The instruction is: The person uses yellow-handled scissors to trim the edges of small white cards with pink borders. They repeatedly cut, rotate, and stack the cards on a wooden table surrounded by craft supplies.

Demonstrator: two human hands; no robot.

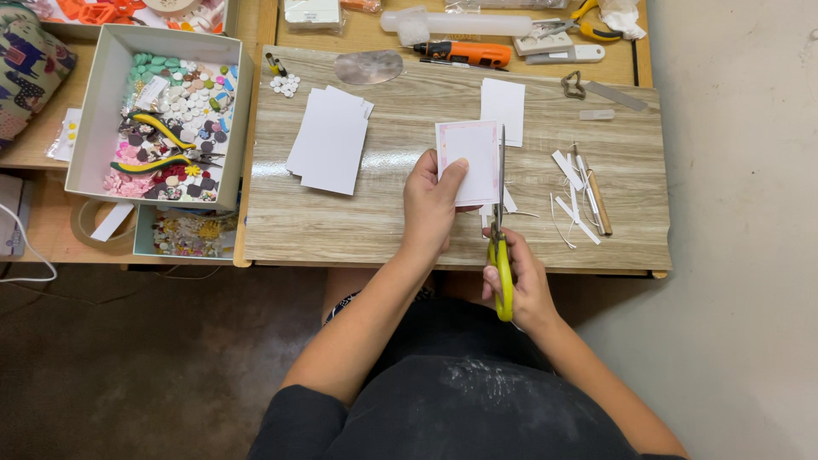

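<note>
My left hand pinches the pink-bordered card steady above the surface so its right edge meets the scissors; my right hand, at five o'clock, grips their yellow handles, blades nearly together.

Desk: card stack centre-left; paper strips near right edge; bead box off left edge; rotary tool behind the back edge.
</note>
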